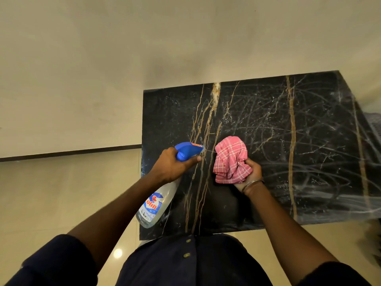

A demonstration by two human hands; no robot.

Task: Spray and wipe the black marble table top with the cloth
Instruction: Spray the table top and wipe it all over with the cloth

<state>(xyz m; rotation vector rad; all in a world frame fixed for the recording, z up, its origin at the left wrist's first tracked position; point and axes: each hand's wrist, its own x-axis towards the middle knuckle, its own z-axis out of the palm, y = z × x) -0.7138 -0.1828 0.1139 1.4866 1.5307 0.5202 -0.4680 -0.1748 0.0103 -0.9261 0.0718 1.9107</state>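
My left hand (172,166) wraps the bottle (156,203) neck, forefinger on trigger, nozzle aimed at cloth (231,162). Right hand (250,174) fingers bunch the cloth above the table (309,141), right of the bottle. Cloth looks soft and light; bottle probably slick, so I grip the neck.

Black marble tabletop (268,141) before me, shot through with gold-tan streaks and fine white veining, hazy white smears toward right side. Cloth (231,162) in my right grip (250,175): pink, thin white check lines. Spray bottle (158,201) in my left grip (175,165): clear body, bright blue trigger head with orange-red patch at nozzle, blue, red and white label. My shirt (185,263) dark navy, pale brass-toned buttons. Floor (61,193) glossy beige; wall (82,58) cream, dark brown skirting.
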